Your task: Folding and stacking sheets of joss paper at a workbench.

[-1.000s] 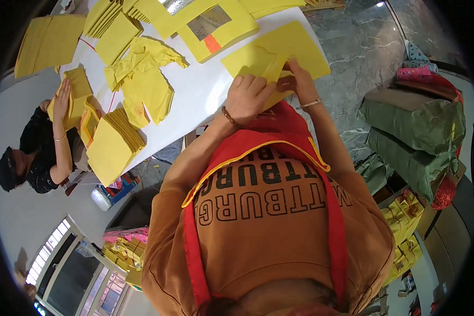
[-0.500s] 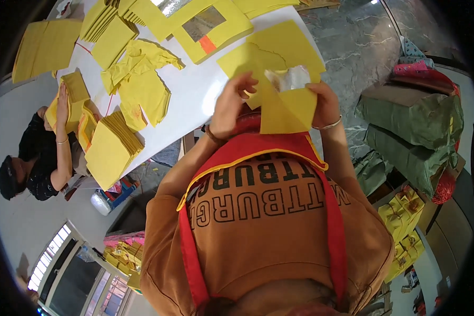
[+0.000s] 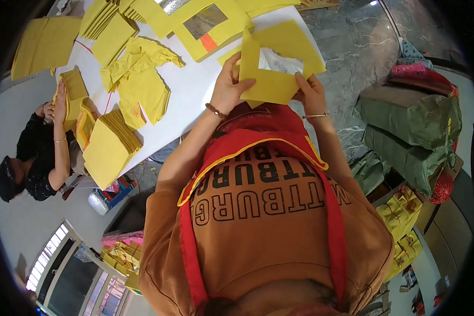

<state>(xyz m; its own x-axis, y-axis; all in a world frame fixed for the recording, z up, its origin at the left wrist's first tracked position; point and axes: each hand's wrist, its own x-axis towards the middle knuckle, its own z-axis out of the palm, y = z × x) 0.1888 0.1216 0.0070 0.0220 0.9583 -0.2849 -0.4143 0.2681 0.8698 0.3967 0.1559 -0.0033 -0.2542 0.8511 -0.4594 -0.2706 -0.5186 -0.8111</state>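
Close to my body at the table's edge I hold a yellow paper sheet (image 3: 271, 87) with a crinkled silvery-white patch (image 3: 280, 62) in an opening. My left hand (image 3: 228, 87) is closed on its left side, the thumb on top and the fingers beneath. On the lower right edge, my right hand (image 3: 310, 94) pinches it, thumb over the paper. A narrow flap stands up at its left side. Under and beyond it lies another yellow sheet (image 3: 295, 37). Farther off sits a yellow piece with a grey window (image 3: 187, 38) and an orange-red strip (image 3: 209, 42).
Left on the white table (image 3: 187, 89) lie a yellow garment-shaped cutout (image 3: 142, 95) and a stack of yellow sheets (image 3: 108, 152). At the far left a co-worker's hand (image 3: 61, 102) presses yellow paper. Large green-wrapped bundles (image 3: 408, 116) stand on the right, beside the marble-patterned floor (image 3: 342, 58).
My left hand has moved from hovering beside the sheet to gripping its left side. The sheet has shifted up and left, and its left flap now stands up. My right hand has shifted slightly left.
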